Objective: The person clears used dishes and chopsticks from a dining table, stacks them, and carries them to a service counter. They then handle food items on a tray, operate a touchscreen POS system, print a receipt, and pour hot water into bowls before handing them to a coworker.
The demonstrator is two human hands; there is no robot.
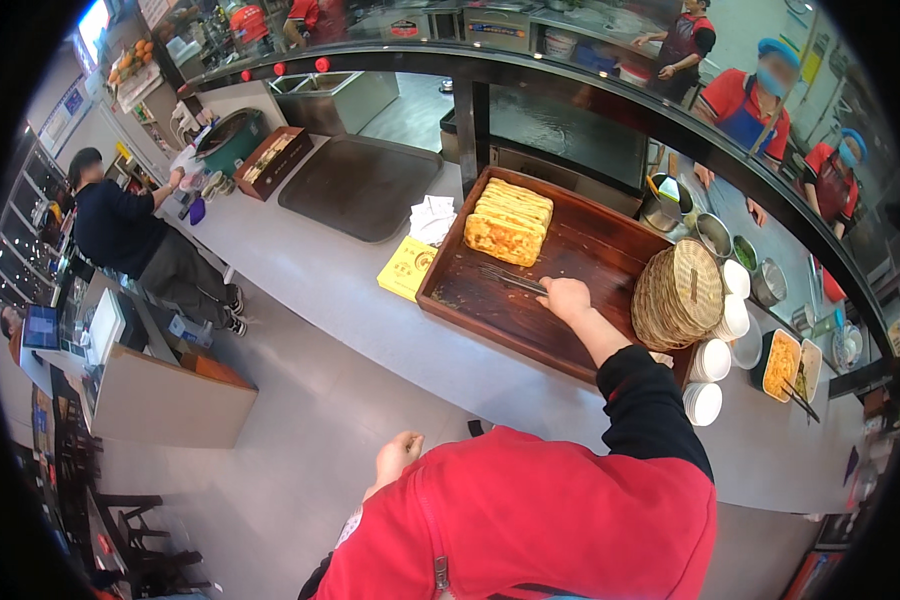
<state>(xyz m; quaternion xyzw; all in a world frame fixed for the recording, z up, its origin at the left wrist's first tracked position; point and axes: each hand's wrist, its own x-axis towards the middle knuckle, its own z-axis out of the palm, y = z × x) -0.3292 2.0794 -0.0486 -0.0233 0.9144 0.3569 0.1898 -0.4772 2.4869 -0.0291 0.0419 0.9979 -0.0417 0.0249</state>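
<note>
My right hand point(568, 299) grips a pair of metal tongs point(521, 282) above the brown wooden tray point(592, 255). The tongs point left, their tips close to the near side of a row of golden flatbreads point(503, 238). These flatbreads lean together in the tray's far left part. My left hand point(398, 456) hangs low beside my red jacket, away from the counter, its fingers curled and no object visible in it. At the tray's right end, to the right of my right hand, stands a stack of round wicker baskets point(675, 296).
White bowls point(710, 360) are stacked right of the tray, near food containers point(781, 366) with chopsticks. Yellow paper bags point(406, 268) and a large dark tray point(360, 187) lie left. A black-framed glass partition point(480, 109) separates co-workers behind the counter. Another person point(116, 214) stands at far left.
</note>
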